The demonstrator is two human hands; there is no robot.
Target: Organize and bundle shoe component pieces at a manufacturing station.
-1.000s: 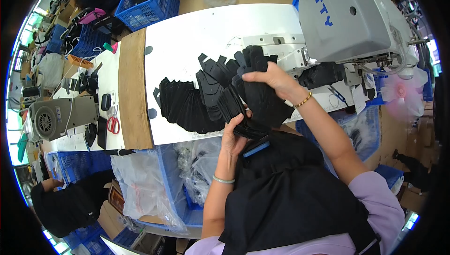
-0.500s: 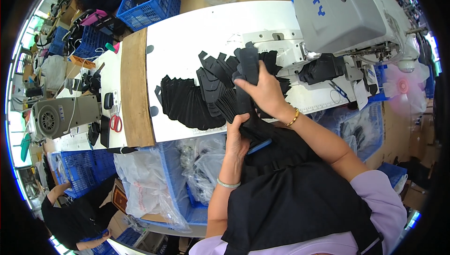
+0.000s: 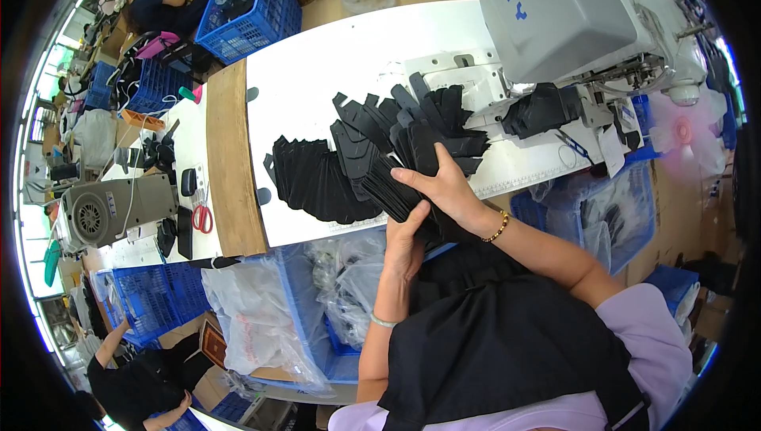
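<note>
A fanned stack of black cut pieces (image 3: 400,141) lies across the white table (image 3: 333,58) in front of a grey sewing machine (image 3: 571,19). My right hand (image 3: 444,189) rests on top of the near end of the stack and grips it. My left hand (image 3: 406,241) comes up from below the table's edge and holds the same pieces from underneath. A second flat pile of black pieces (image 3: 313,181) lies to the left of the fan. More black pieces (image 3: 543,110) sit under the machine's head.
A wooden board (image 3: 231,161) borders the table's left side. Beyond it are red scissors (image 3: 202,217) and a grey motor (image 3: 111,209). Blue crates (image 3: 254,11) stand at the back, and plastic bags (image 3: 261,320) sit below the table. Other people work at the far left.
My right hand has drawn back from the far end of the fan to its near end. My left hand has stayed under the table's edge.
</note>
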